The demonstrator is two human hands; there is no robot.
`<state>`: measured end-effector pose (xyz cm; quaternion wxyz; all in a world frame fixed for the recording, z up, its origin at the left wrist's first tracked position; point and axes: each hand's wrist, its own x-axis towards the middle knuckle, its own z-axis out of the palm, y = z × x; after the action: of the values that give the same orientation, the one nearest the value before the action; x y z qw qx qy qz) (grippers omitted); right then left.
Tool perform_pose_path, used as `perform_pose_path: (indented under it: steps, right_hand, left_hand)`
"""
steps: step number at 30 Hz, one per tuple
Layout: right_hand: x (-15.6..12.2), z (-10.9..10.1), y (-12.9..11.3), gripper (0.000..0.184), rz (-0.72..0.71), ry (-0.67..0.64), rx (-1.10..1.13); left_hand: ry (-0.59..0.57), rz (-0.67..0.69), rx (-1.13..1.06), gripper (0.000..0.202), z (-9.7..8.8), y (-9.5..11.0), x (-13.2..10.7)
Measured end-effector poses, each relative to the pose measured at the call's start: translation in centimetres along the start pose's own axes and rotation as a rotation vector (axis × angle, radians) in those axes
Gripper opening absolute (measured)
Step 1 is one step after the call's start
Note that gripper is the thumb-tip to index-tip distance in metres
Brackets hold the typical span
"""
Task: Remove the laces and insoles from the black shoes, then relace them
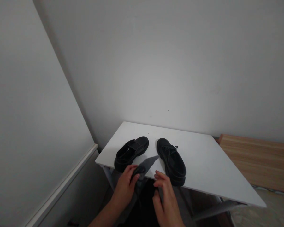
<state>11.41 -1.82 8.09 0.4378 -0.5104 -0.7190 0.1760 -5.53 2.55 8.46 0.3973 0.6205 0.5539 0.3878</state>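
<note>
Head-camera view showed a grey cloth (144,168) draped over the near edge of a white table (203,157), gripped by the left hand (126,184) with its fingers curled around it. The right hand (164,195) pinched the cloth's lower fold. Two black shoes (131,153) (172,160) flanked the cloth on the tabletop, beside a wooden surface (257,157).

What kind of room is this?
Likely a plain room at home: a white table against bare white walls, black shoes on it, a wooden board beside.
</note>
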Motion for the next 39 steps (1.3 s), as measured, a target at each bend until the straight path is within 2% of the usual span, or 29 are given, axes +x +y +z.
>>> perform_pose_path:
  steps: [2, 5, 7, 9, 12, 17, 21, 24, 27, 31, 33, 35, 37, 39]
  right_hand:
    - [0.1, -0.9, 0.9, 0.017, 0.004, 0.109, -0.077]
    - [0.4, -2.4, 2.5, 0.012, 0.024, 0.22, -0.159]
    - [0.5, -3.3, 3.5, 0.011, 0.036, 0.269, -0.21]
    - [0.4, -4.1, 4.3, 0.011, 0.036, 0.301, -0.262]
    - [0.1, -4.6, 5.5, 0.012, 0.018, 0.315, -0.337]
    - [-0.5, -4.8, 7.8, 0.014, -0.073, 0.318, -0.485]
    - [-0.7, -4.7, 9.5, 0.016, -0.125, 0.307, -0.581]
    - [-0.7, -4.5, 10.3, 0.016, -0.135, 0.298, -0.625]
    - [-0.7, -4.3, 10.8, 0.016, -0.14, 0.291, -0.651]
    - [-0.8, -4.0, 11.1, 0.016, -0.149, 0.298, -0.664]
    - [-0.8, -4.1, 11.1, 0.018, -0.152, 0.303, -0.66]
    - [-0.7, -4.2, 10.7, 0.022, -0.13, 0.308, -0.65]
    - [-0.4, -4.3, 10.3, 0.025, -0.101, 0.321, -0.632]
    - [-0.1, -4.5, 9.7, 0.027, -0.088, 0.341, -0.61]
  left_hand:
    - [0.036, 0.05, 0.323, 0.027, -0.6, -0.7, 0.8]
    - [-0.08, 0.002, 0.74, 0.03, -1.2, -2.0, 2.4]
    - [-0.131, -0.011, 0.92, 0.033, -1.6, -2.8, 3.8]
    - [-0.132, -0.018, 1.029, 0.036, -2.3, -3.3, 5.5]
    - [-0.089, 0.003, 1.087, 0.037, -3.9, -3.8, 8.4]
    - [0.045, 0.052, 1.074, 0.034, -6.1, -4.4, 13.9]
    - [0.157, 0.007, 1.07, 0.033, -6.9, -5.1, 18.9]
    - [0.191, -0.019, 1.055, 0.033, -7.4, -5.7, 22.1]
    - [0.195, -0.02, 1.014, 0.029, -7.6, -6.0, 24.3]
    - [0.201, 0.038, 0.964, 0.026, -7.6, -5.4, 25.1]
    - [0.229, 0.09, 0.937, 0.028, -7.5, -4.6, 24.5]
    - [0.209, 0.172, 0.863, 0.029, -7.5, -3.8, 23.5]
    - [0.089, 0.236, 0.748, 0.03, -7.4, -3.1, 22.2]
    - [-0.114, 0.237, 0.669, 0.033, -7.1, -3.0, 20.9]
